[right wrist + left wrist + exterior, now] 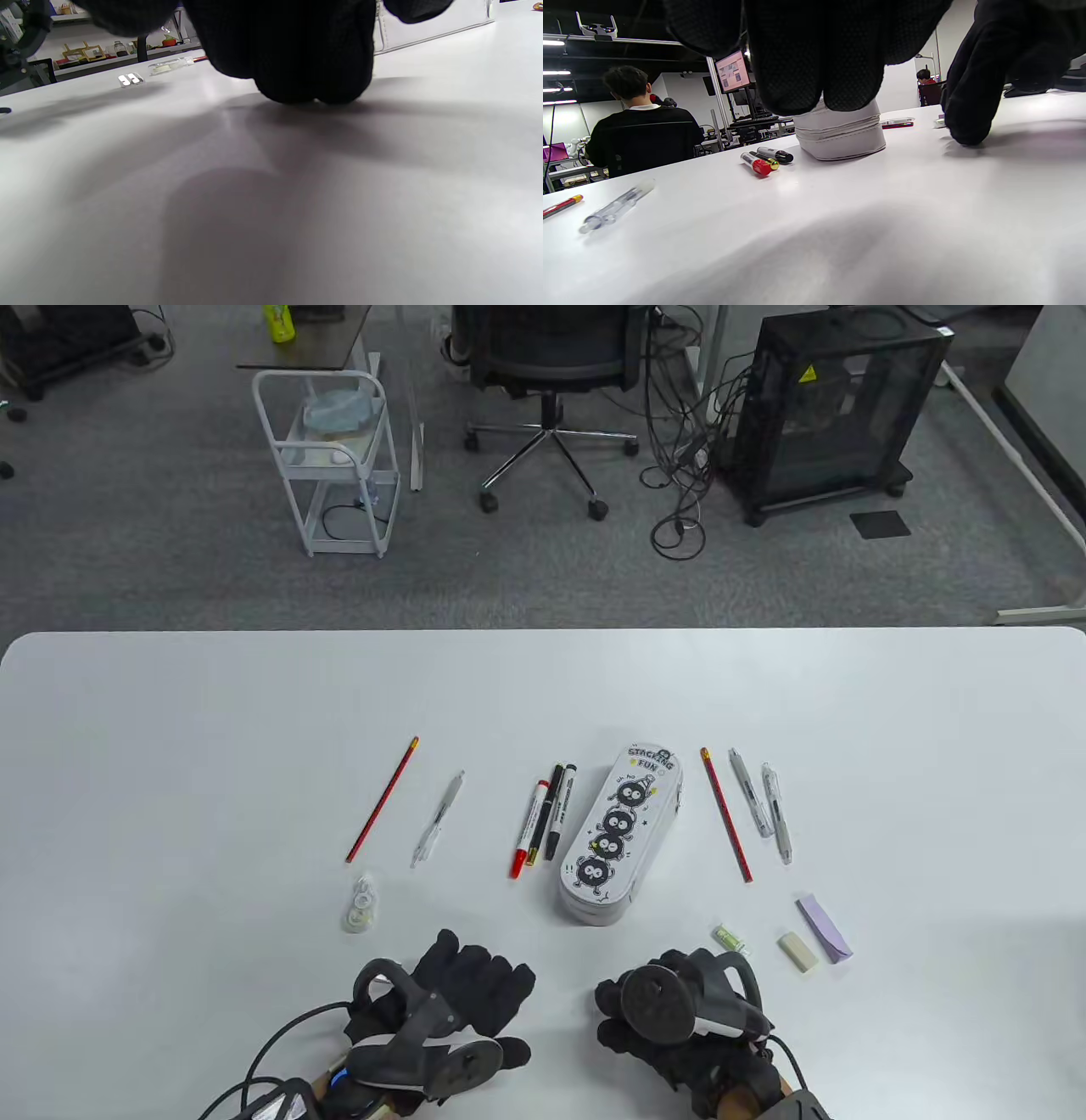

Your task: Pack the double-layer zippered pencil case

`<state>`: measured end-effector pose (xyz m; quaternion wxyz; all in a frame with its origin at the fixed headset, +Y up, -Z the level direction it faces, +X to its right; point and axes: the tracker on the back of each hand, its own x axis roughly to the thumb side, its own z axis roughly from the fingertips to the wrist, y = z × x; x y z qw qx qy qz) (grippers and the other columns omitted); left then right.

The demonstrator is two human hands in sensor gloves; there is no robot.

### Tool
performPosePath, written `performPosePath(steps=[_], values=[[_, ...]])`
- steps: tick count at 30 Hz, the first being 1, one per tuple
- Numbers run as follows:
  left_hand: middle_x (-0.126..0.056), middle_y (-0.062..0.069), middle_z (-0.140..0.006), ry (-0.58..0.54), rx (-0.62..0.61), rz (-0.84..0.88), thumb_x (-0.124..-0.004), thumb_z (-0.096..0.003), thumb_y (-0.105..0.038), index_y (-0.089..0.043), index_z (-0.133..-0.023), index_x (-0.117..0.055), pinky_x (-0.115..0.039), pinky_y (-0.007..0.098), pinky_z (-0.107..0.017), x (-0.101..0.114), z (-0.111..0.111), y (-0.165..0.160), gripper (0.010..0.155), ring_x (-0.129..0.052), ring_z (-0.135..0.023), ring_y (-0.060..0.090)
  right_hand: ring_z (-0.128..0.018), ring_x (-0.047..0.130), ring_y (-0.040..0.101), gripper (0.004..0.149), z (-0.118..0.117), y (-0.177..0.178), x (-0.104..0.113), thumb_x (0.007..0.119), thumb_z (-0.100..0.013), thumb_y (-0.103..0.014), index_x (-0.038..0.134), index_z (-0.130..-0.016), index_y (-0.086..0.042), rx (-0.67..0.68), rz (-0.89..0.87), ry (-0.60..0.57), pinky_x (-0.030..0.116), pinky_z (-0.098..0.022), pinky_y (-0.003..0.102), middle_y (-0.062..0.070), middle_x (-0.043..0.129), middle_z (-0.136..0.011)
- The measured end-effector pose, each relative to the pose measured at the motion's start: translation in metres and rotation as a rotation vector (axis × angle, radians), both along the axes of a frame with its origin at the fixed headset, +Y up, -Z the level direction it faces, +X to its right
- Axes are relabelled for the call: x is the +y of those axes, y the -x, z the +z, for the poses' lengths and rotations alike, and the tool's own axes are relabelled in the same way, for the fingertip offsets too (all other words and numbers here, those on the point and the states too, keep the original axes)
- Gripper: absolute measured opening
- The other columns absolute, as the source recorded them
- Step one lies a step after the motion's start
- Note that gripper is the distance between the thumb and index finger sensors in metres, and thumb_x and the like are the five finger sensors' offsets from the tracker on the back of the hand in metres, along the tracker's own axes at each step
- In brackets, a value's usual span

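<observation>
Grey carpet floor (pixel 170 551) beyond white rounded-corner table (pixel 212 712). At 12 o'clock, black mesh office chair on chrome five-star base (pixel 547 407). At 11 o'clock, white tubular-frame trolley (pixel 335 458), beside dark brown side table (pixel 310 343). At 1 o'clock, black mesh-sided cabinet on castors (pixel 836 407), tangle of black cables (pixel 683 466) on floor beside it. Left wrist view: dim ceiling strip lights (pixel 555 42), lit pink monitor screen (pixel 732 71), seated person in black top (pixel 640 123) facing away, white wall (pixel 683 89) behind.
</observation>
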<state>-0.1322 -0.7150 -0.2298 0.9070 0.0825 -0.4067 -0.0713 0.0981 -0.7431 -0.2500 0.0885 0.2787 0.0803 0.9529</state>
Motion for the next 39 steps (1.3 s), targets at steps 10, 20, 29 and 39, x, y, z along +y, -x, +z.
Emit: performPosePath(steps=[10, 20, 29, 39], values=[[-0.092, -0.001, -0.093, 0.027, 0.031, -0.028, -0.057, -0.0401, -0.075, -0.028, -0.096, -0.068, -0.072, 0.055, -0.065, -0.008, -0.005, -0.006, 0.074, -0.097, -0.082, 0.031, -0.076, 0.092, 0.029, 0.061, 0.000, 0.000, 0.000, 0.073, -0.041, -0.055, 0.080, -0.091, -0.020, 0.015, 0.019, 0.009, 0.059, -0.067, 0.054, 0.005, 0.093, -0.088], [-0.094, -0.002, -0.090, -0.052, 0.062, -0.184, -0.058, -0.0408, -0.074, -0.028, -0.094, -0.069, -0.072, 0.054, -0.064, -0.015, -0.024, -0.026, 0.072, -0.098, -0.080, 0.029, -0.069, 0.095, 0.029, 0.060, 0.000, -0.007, 0.008, 0.073, -0.042, -0.055, 0.083, -0.087, -0.018, 0.019, 0.005, 0.028, 0.061, -0.065, 0.054, 0.004, 0.098, -0.080], [-0.049, 0.012, -0.117, 0.147, 0.470, -0.070, -0.052, -0.0369, -0.083, -0.027, -0.108, -0.026, -0.055, 0.063, -0.073, 0.020, -0.105, -0.114, 0.094, -0.066, -0.105, 0.045, -0.058, 0.097, 0.026, 0.060, 0.008, -0.002, 0.013, 0.072, -0.042, -0.056, 0.083, -0.086, -0.017, 0.047, 0.057, 0.020, 0.063, -0.064, 0.053, 0.000, 0.101, -0.064], [-0.043, 0.022, -0.114, 0.456, 0.724, -0.051, -0.055, -0.0376, -0.086, -0.022, -0.103, -0.003, -0.041, 0.070, -0.075, -0.009, -0.157, -0.143, 0.106, -0.053, -0.106, 0.052, -0.059, 0.097, 0.027, 0.061, 0.009, -0.007, 0.019, 0.072, -0.042, -0.056, 0.083, -0.087, -0.017, 0.052, 0.014, 0.016, 0.062, -0.064, 0.054, 0.000, 0.100, -0.066]])
